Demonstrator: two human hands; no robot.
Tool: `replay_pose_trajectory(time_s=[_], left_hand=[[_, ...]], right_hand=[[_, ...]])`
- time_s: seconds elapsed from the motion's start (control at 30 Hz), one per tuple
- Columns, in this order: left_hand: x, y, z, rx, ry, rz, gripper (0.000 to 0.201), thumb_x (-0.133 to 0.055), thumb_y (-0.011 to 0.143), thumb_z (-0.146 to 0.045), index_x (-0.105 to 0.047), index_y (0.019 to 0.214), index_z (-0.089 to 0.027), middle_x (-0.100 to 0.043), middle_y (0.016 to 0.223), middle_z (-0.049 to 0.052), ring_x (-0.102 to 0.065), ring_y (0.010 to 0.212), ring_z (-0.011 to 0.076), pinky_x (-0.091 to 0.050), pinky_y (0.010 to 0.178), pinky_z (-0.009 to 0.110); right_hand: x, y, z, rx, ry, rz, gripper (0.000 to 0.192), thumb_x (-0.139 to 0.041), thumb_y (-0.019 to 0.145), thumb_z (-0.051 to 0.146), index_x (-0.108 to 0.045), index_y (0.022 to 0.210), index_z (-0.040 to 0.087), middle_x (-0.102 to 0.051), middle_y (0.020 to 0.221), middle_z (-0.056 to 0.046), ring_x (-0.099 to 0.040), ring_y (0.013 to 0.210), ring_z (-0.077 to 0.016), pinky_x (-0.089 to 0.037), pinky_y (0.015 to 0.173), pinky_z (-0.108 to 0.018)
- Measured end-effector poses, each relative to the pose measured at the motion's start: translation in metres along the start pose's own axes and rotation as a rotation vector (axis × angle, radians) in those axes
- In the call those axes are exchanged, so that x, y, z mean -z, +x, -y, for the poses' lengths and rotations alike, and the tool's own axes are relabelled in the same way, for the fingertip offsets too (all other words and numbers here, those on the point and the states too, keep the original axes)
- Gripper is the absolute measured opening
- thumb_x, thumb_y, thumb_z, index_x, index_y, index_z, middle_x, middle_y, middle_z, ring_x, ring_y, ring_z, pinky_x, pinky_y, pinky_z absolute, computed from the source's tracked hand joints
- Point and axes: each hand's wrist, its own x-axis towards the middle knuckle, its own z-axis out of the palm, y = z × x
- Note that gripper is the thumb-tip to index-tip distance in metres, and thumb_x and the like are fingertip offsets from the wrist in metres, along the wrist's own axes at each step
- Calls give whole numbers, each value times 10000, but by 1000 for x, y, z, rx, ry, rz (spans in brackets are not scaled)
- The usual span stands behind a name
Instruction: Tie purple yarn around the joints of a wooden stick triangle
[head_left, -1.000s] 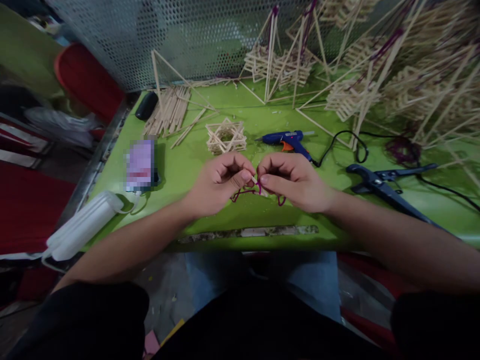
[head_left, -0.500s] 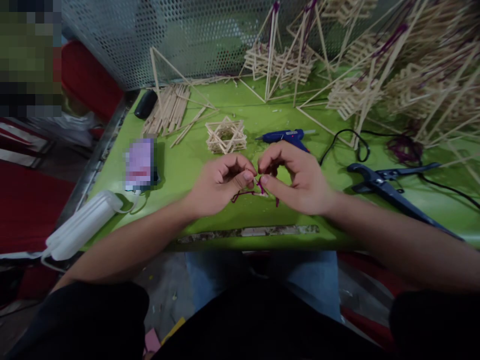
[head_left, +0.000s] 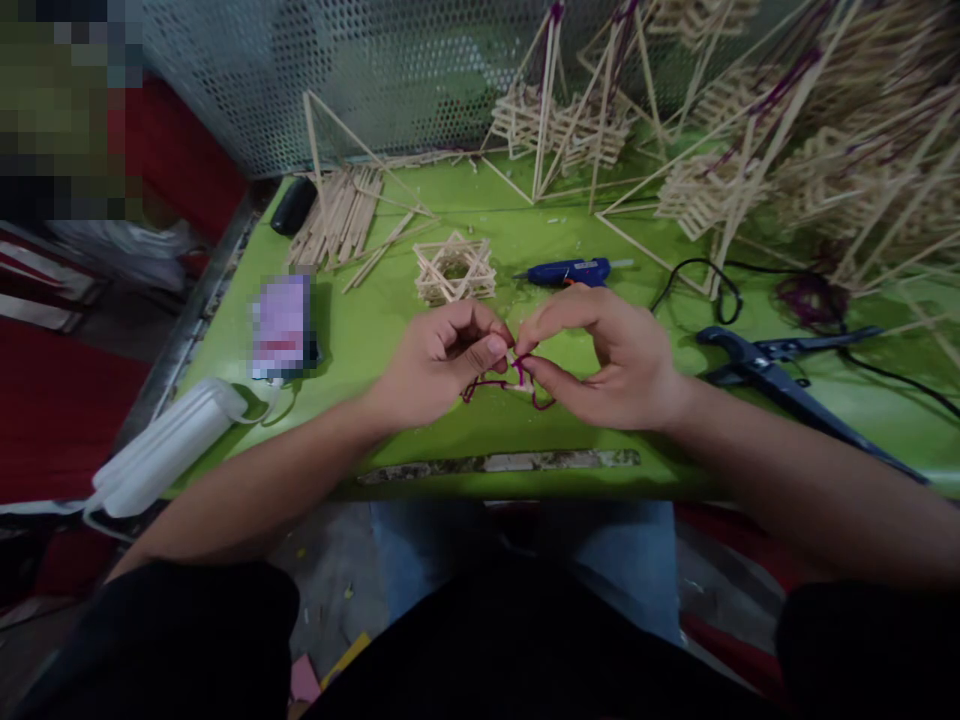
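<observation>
My left hand (head_left: 439,368) and my right hand (head_left: 615,360) meet close together over the green table, both with thumb and forefinger pinched. Between the fingertips is a purple string (head_left: 521,371), looped around a small pale piece that looks like a stick end. My right fingers grip the string. The left fingertips are closed at the same knot, partly hiding what they hold. Loose string hangs below both hands. Just beyond my left hand sits a star-shaped frame of stacked wooden sticks (head_left: 454,270). A blue glue gun (head_left: 568,271) lies beyond my right hand.
Several stick frames with purple strings (head_left: 712,190) crowd the back right. Dark-handled pliers (head_left: 780,380) and a black cable lie at right. A stick bundle (head_left: 341,215), a phone-like blurred item (head_left: 281,325) and a white device (head_left: 169,445) are at left. A perforated metal panel (head_left: 375,80) stands behind.
My right hand has shifted slightly right, its fingers spreading a little while keeping their pinch. The string end below it now curves in a loop. The left hand barely moves.
</observation>
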Motion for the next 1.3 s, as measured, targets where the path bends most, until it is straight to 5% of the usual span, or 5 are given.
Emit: replay_pose_trajectory(time_s=[0.3,0.5,0.7,1.0,1.3], left_hand=[[-2,-2,0,49,-30,28,457,-937,917,-588,-716,943,-188,-748,780,23,-584,548,88,-486,484,207],[-2,-3,-2,32,-18,54,472,-964,885,-589,-724,945,-187,-750,763,24,-627,577,103,-515,507,210],[-1,-3,-7,11,-8,64,434,-927,937,-564,-731,953,-177,-763,778,40,-704,654,128,-584,592,223],[2,-2,-3,-61,-35,168,339,-878,1002,-473,-732,985,-168,-744,825,36,-670,665,100,-571,615,201],[-2,-6,8,-132,50,8,442,-880,968,-601,-714,950,-192,-748,803,49,-677,655,133,-545,580,243]], right_hand=[[1,7,2,-15,-63,105,288,-839,891,187,-586,898,324,-781,889,-16,-679,774,-262,-528,796,-499],[-1,2,7,-48,153,71,399,-791,860,95,-462,931,310,-713,921,4,-619,785,-209,-515,773,-429],[-1,2,12,-311,399,12,430,-847,899,179,-439,947,306,-690,926,-8,-619,776,-197,-550,745,-408],[-5,6,11,-385,609,-11,456,-815,894,81,-415,956,291,-701,883,29,-629,779,-153,-525,731,-340],[-9,9,20,-593,599,-33,480,-819,857,97,-383,885,295,-717,845,8,-657,718,-159,-488,537,-292]])
